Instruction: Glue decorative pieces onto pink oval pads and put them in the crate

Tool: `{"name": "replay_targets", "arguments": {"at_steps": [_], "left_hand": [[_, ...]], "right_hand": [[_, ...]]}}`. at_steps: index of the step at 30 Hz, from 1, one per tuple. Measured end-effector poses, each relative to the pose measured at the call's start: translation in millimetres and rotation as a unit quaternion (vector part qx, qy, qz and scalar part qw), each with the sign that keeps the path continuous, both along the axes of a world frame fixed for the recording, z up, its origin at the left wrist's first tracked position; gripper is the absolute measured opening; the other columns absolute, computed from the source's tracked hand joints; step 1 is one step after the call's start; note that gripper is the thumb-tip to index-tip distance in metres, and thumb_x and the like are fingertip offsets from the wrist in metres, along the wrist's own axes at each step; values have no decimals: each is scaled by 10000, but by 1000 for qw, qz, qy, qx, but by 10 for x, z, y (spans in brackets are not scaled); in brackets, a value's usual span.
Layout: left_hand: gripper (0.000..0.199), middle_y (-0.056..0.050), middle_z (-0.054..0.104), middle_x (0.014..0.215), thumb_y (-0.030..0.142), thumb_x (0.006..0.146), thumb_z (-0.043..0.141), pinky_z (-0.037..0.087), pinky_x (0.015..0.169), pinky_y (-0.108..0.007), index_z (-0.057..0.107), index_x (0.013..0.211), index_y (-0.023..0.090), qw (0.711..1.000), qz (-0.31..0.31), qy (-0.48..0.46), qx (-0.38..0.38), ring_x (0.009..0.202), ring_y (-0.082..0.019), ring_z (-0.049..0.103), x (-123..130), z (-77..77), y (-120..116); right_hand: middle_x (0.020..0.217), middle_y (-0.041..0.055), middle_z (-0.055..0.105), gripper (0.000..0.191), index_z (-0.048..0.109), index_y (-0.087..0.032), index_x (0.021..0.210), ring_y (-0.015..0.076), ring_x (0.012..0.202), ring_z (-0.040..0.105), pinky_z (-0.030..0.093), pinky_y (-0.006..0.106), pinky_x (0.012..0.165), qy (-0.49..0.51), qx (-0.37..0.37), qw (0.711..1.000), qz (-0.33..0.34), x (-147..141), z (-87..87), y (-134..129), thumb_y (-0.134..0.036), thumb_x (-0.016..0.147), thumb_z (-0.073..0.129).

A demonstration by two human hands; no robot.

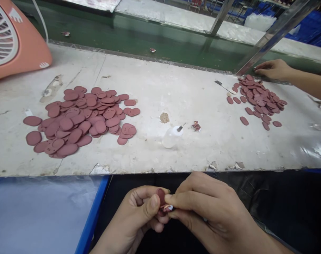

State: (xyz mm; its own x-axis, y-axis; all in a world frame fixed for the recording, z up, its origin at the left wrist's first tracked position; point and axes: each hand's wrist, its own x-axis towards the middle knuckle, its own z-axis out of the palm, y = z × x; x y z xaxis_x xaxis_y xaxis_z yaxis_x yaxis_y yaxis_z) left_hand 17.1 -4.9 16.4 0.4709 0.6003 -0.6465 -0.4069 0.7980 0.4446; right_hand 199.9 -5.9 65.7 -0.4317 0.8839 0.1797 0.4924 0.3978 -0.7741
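Below the table's front edge, my left hand (143,215) pinches a dark red oval piece (161,197) between thumb and fingers. My right hand (202,204) meets it from the right, its thumb and forefinger closed on a small red and white part (167,208) at the oval piece. Fingertips cover most of that small part. A large pile of reddish oval pieces (75,120) lies on the left of the white table (155,155). Near the middle stands a white bottle with a thin metal tip (172,137), beside a small red and white part (196,126).
A smaller oval pile (260,97) lies at the right, near another person's hand (275,69) and a small brush (223,86). An orange fan (30,46) stands at upper left. A blue-rimmed tray (93,215) is lower left. Behind runs a green belt (123,38) with metal posts.
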Motion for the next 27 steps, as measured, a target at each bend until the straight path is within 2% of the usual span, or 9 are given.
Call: {"name": "replay_targets", "arguments": {"at_steps": [7,16,20,27], "left_hand": [[276,5,646,581,413,638,856,453,491,-136,785,737,165,1000,3,8,-5,518,-59,536,16,98,26],[243,11,632,571,395,665,844,456,489,-135,787,746,174,1000,6,7,1,499,-51,514,4,45,-4],[245,5,639,573,387,653,853,459,484,-135,788,739,167,1000,11,10,-6,510,-57,532,9,62,7],[254,-1,647,570,385,647,857,462,479,-134,786,737,158,1000,11,7,-5,506,-57,533,9,87,19]], "right_hand": [[796,37,679,131,693,-128,955,117,749,632,544,211,715,12,14,1000,1,1,10,15,-55,862,636],[819,28,682,195,689,-157,1014,111,754,633,543,198,702,11,11,1000,-1,-7,24,28,-50,860,637],[826,31,685,193,685,-140,1010,110,772,637,541,200,721,5,16,1000,-2,-10,16,22,-36,855,637],[817,20,686,193,676,-180,1016,114,765,644,553,213,719,3,8,1000,3,-6,23,25,-62,876,616]]}}
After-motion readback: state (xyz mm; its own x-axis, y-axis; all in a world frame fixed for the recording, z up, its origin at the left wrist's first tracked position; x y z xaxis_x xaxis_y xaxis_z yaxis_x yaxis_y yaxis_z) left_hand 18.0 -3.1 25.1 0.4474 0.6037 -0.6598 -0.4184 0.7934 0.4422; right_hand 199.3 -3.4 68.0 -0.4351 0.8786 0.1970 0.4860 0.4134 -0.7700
